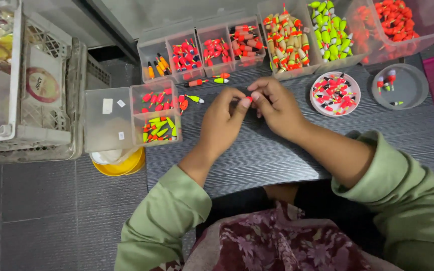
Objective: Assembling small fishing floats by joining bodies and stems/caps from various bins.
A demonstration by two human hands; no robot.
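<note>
My left hand and my right hand meet over the middle of a dark grey table. Together their fingertips pinch a small red fishing float, mostly hidden by the fingers. Just behind the hands, loose floats lie on the table: a red one, a green one and a yellow-green one. A round white lid full of red and green floats sits right of my right hand.
Clear divided boxes of red, orange and green floats line the table's back edge. A clear compartment box overhangs the left edge above a yellow bowl. A grey round lid sits far right. White crates stand on the left.
</note>
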